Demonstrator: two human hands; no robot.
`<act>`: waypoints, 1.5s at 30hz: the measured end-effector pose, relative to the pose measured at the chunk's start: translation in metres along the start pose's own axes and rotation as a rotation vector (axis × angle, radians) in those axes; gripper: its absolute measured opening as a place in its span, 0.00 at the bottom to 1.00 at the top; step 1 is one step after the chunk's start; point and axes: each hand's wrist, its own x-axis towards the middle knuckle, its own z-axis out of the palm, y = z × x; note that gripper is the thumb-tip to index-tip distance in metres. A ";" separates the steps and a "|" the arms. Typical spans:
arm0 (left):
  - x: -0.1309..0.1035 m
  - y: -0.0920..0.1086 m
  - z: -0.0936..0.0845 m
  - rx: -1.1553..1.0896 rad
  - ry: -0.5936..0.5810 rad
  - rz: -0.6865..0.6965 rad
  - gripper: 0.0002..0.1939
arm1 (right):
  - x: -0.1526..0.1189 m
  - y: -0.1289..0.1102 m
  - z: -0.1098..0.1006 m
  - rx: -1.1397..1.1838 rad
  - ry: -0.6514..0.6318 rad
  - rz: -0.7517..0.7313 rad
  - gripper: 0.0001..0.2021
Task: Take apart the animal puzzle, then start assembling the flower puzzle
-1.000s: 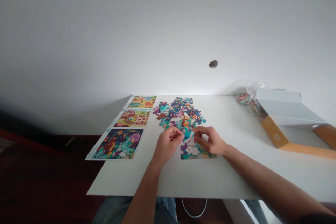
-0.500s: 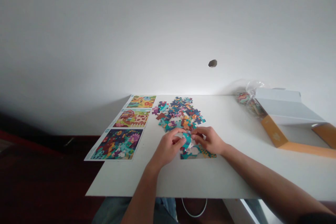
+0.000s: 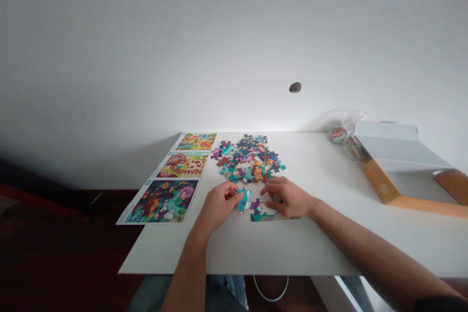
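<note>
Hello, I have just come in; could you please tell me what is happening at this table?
A person is working on a jigsaw puzzle. The left hand holds a teal piece between its fingers. The right hand is over a partly joined section near the front of the table. Behind the hands lies a heap of loose pieces. A picture sheet lies to the left, and an open box stands to the right.

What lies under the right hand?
The right hand partly covers a puzzle section; its teal and white left part shows, but whatever the palm and fingers cover cannot be seen.
</note>
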 end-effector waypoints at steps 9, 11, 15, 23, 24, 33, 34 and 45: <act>-0.003 0.006 -0.001 0.068 -0.067 0.021 0.09 | 0.001 -0.001 -0.002 -0.038 -0.012 0.026 0.10; -0.004 0.007 -0.002 0.088 -0.052 0.037 0.08 | 0.000 -0.001 -0.002 -0.039 -0.013 0.029 0.11; -0.004 0.008 -0.003 0.167 -0.016 0.046 0.07 | 0.001 -0.001 -0.003 -0.034 -0.015 0.035 0.11; -0.003 0.005 -0.002 0.235 -0.009 0.048 0.09 | 0.001 0.000 -0.002 -0.037 -0.006 0.026 0.11; -0.003 0.005 -0.002 0.233 -0.010 0.050 0.09 | 0.001 0.000 -0.002 -0.035 -0.007 0.024 0.11; -0.004 0.007 -0.003 0.245 0.033 0.055 0.07 | 0.001 0.000 -0.003 -0.049 -0.028 0.025 0.11; -0.003 0.007 -0.003 0.238 0.062 0.055 0.07 | 0.001 0.000 -0.003 -0.050 -0.029 0.026 0.11; 0.018 -0.006 -0.005 -0.199 0.418 -0.061 0.16 | -0.001 0.000 -0.003 -0.053 -0.038 0.043 0.12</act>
